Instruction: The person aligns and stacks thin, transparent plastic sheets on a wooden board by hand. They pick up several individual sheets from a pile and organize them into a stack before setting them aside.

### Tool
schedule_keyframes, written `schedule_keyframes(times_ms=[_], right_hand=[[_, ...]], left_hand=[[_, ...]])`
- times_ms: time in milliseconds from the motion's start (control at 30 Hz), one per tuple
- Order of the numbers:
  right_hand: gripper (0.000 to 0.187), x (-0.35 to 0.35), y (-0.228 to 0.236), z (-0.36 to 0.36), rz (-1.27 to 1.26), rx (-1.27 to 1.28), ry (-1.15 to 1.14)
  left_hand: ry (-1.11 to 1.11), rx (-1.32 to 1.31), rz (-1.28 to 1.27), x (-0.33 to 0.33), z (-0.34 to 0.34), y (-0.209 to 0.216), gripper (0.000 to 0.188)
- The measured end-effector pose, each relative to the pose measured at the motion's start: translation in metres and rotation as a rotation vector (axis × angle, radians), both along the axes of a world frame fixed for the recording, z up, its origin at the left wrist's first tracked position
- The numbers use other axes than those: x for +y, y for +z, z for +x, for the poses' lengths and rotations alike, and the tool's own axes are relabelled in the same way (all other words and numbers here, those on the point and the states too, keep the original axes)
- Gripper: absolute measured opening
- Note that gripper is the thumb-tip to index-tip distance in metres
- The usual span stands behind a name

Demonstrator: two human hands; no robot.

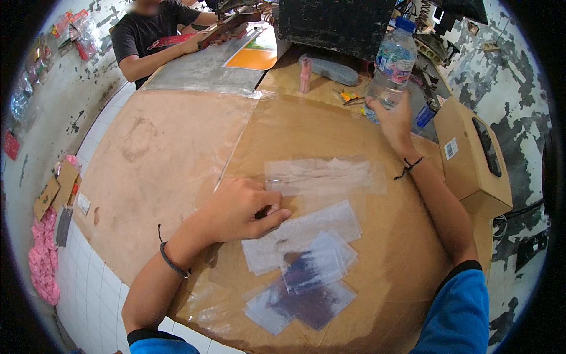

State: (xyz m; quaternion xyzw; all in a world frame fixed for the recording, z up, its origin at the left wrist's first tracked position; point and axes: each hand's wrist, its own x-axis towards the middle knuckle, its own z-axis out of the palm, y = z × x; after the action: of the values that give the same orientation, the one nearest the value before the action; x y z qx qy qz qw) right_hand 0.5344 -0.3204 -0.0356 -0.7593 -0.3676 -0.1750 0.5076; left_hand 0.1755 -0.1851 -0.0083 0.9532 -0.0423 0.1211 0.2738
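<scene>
My right hand [394, 121] is wrapped round the lower part of a clear plastic water bottle [394, 64] with a blue cap and a printed label. The bottle is upright at the far right of the table. My left hand [246, 207] rests near the middle with its fingers loosely curled, and nothing shows in them. Beside it lies a flat whitish plastic sheet [330, 227]. A wider clear plastic piece with pale strips [318, 177] lies just beyond. Several small clear plastic sleeves [318, 265] overlap nearer to me, some over dark purple patches.
A cardboard box [463, 159] with a black phone [486, 146] on it stands at right. Behind are a blue lighter [425, 115], a pink tube [305, 74], a grey oblong case [331, 69] and a black box [336, 26]. Another person [154, 41] works at the far left.
</scene>
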Motion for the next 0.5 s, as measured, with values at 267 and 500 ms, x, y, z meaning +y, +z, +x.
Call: schedule_keyframes(times_ms=[267, 500], right_hand=[[0.078, 0.0017, 0.0012, -0.0029, -0.109, -0.018, -0.007], [0.069, 0.0038, 0.0029, -0.0052, -0.151, -0.02, 0.06]], left_hand=[[0.0, 0.018, -0.007, -0.001, -0.0007, 0.0006, 0.031], [0.011, 0.034, 0.006, -0.0014, -0.001, 0.0033, 0.032]])
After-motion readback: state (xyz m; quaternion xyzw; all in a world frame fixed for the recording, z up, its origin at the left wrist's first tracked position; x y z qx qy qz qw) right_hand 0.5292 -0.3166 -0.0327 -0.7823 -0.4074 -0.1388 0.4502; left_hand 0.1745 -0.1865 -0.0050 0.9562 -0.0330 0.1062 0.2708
